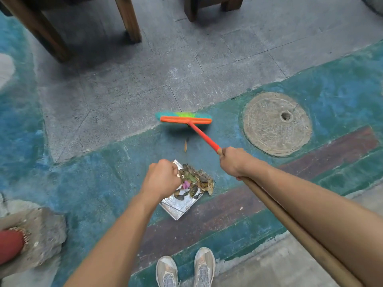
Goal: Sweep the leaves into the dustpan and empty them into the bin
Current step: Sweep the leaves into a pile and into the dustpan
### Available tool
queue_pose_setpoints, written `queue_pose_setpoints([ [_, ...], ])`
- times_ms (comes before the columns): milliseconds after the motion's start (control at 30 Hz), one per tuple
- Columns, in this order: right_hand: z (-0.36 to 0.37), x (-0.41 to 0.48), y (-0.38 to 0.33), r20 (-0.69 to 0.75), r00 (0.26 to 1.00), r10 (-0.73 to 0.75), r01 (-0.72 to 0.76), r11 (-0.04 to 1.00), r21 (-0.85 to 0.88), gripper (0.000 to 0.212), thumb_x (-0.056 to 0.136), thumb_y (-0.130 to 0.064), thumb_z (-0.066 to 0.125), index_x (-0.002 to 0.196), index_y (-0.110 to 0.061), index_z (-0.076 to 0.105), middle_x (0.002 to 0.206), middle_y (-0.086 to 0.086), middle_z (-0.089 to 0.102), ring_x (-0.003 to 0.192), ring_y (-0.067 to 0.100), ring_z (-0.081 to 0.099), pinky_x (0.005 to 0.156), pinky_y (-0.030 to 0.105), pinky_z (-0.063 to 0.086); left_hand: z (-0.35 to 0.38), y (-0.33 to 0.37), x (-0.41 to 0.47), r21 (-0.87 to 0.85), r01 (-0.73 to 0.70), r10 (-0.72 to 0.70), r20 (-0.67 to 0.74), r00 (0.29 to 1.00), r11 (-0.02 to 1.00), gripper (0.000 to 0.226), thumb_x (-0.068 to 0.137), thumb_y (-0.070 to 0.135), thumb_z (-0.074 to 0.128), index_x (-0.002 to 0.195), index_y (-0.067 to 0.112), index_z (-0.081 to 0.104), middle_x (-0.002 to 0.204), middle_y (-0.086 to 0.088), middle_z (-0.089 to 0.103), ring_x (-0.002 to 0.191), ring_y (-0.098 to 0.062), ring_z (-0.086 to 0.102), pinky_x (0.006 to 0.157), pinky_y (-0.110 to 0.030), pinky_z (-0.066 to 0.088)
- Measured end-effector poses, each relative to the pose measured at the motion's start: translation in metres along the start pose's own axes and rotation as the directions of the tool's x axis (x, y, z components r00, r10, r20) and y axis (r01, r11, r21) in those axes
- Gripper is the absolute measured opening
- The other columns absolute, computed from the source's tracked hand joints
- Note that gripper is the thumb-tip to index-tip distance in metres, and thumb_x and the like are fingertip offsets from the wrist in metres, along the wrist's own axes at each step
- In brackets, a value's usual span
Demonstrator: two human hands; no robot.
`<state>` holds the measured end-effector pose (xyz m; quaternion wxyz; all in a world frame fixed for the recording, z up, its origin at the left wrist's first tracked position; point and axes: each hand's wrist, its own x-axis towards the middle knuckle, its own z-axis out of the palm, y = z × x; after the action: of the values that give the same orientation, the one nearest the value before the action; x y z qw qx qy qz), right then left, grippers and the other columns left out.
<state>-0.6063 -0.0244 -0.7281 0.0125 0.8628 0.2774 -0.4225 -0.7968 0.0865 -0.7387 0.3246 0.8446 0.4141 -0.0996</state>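
Right hand (233, 162) gripped the broom (184, 119) handle; left hand (162, 177) was fisted over the dustpan (179, 206), leaves (195, 179) between them

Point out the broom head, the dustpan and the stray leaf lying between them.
broom head (183, 119): head view, on the orange bar above the bristles.
dustpan (179, 206): head view, on the bare metal near its rear edge.
stray leaf (185, 145): head view, on the middle of the lone brown leaf.

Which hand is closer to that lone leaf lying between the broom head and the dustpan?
Right, narrowly. The right hand, gripping the broom handle, sits just right of the lone leaf. The left hand is lower-left of it, closed over the dustpan pile.
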Motion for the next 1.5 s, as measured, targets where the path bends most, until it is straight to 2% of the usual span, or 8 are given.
queue_pose_setpoints([
  [333, 0.027, -0.012, 0.009, 0.206, 0.977, 0.055, -0.023, 0.987, -0.157, 0.03, 0.097, -0.01, 0.04, 0.122, -0.002, 0.054, 0.066, 0.011, 0.061, 0.037, 0.023, 0.052, 0.034, 0.029, 0.044, 0.0, -0.005, -0.005, -0.02, -0.035, 0.034, -0.002, 0.999, 0.999, 0.025, 0.061, -0.004, 0.04, 0.05, 0.014, 0.028, 0.054, -0.009, 0.023, 0.065, -0.028, 0.021, 0.054, -0.034, 0.02],
  [533, -0.006, -0.075, 0.067, 0.409, 0.91, 0.066, -0.187, 0.947, 0.262, 0.032, 0.101, -0.022, 0.039, 0.128, -0.012, 0.054, 0.046, 0.006, 0.041, 0.033, 0.017, 0.034, 0.031, 0.019, 0.031, 0.002, -0.001, -0.011, -0.004, -0.018, 0.018, 0.0, 1.0, 1.0, 0.028, 0.063, -0.003, 0.041, 0.046, 0.013, 0.026, 0.048, -0.002, 0.02, 0.073, -0.044, 0.036, 0.05, -0.037, 0.019],
  [600, -0.017, -0.083, 0.076, 0.405, 0.913, 0.041, -0.178, 0.935, 0.307, 0.031, 0.1, -0.023, 0.039, 0.127, -0.023, 0.055, 0.046, 0.002, 0.041, 0.034, 0.016, 0.034, 0.031, 0.019, 0.03, 0.004, 0.0, -0.013, -0.003, -0.004, 0.004, 0.004, 1.0, 1.0, 0.028, 0.064, -0.004, 0.042, 0.046, 0.013, 0.027, 0.046, -0.001, 0.022, 0.075, -0.034, 0.047, 0.044, -0.035, 0.019],
  [700, -0.024, -0.076, 0.069, 0.32, 0.948, -0.005, -0.101, 0.944, 0.314, 0.031, 0.1, -0.031, 0.039, 0.127, -0.026, 0.053, 0.053, 0.003, 0.045, 0.037, 0.018, 0.038, 0.032, 0.021, 0.035, 0.002, 0.001, -0.012, 0.001, -0.037, 0.037, 0.0, 0.999, 0.999, 0.028, 0.063, -0.004, 0.041, 0.048, 0.013, 0.024, 0.05, -0.004, 0.019, 0.064, -0.036, 0.022, 0.047, -0.037, 0.014],
  [933, 0.03, -0.039, 0.015, 0.189, 0.981, -0.038, 0.03, 0.999, 0.042, 0.043, 0.104, -0.037, 0.03, 0.121, -0.007, 0.055, 0.09, 0.019, 0.067, 0.042, 0.023, 0.056, 0.037, 0.027, 0.048, -0.003, -0.001, -0.01, -0.041, 0.008, -0.008, -0.002, 1.0, 0.999, 0.029, 0.063, -0.005, 0.041, 0.048, 0.015, 0.026, 0.05, 0.0, 0.022, 0.061, -0.024, 0.02, 0.05, -0.032, 0.018],
  [1100, 0.064, -0.079, 0.035, 0.313, 0.95, 0.011, -0.079, 0.976, 0.205, 0.039, 0.101, -0.04, 0.035, 0.123, -0.016, 0.056, 0.065, 0.007, 0.056, 0.029, 0.016, 0.047, 0.03, 0.023, 0.042, 0.0, 0.001, -0.01, -0.016, -0.004, 0.004, 0.012, 1.0, 1.0, 0.029, 0.064, -0.003, 0.042, 0.048, 0.014, 0.026, 0.048, -0.002, 0.024, 0.061, -0.029, 0.023, 0.047, -0.035, 0.015],
  [1267, 0.053, -0.114, 0.07, 0.396, 0.918, -0.001, -0.231, 0.81, 0.538, 0.035, 0.101, -0.029, 0.04, 0.134, -0.033, 0.052, 0.051, -0.001, 0.043, 0.033, 0.012, 0.034, 0.03, 0.02, 0.033, -0.002, -0.002, -0.012, -0.023, -0.015, 0.015, -0.005, 1.0, 1.0, 0.027, 0.063, -0.002, 0.04, 0.047, 0.014, 0.026, 0.047, -0.001, 0.022, 0.064, -0.029, 0.023, 0.046, -0.035, 0.016],
  [1500, 0.051, -0.096, 0.063, 0.261, 0.965, -0.012, -0.121, 0.865, 0.488, 0.034, 0.1, -0.028, 0.037, 0.13, -0.034, 0.052, 0.05, -0.004, 0.043, 0.033, 0.014, 0.037, 0.033, 0.024, 0.038, 0.0, 0.0, -0.013, -0.048, -0.034, 0.034, 0.003, 0.999, 0.998, 0.03, 0.062, -0.005, 0.039, 0.046, 0.016, 0.024, 0.047, 0.001, 0.019, 0.059, -0.025, 0.021, 0.046, -0.034, 0.012],
])
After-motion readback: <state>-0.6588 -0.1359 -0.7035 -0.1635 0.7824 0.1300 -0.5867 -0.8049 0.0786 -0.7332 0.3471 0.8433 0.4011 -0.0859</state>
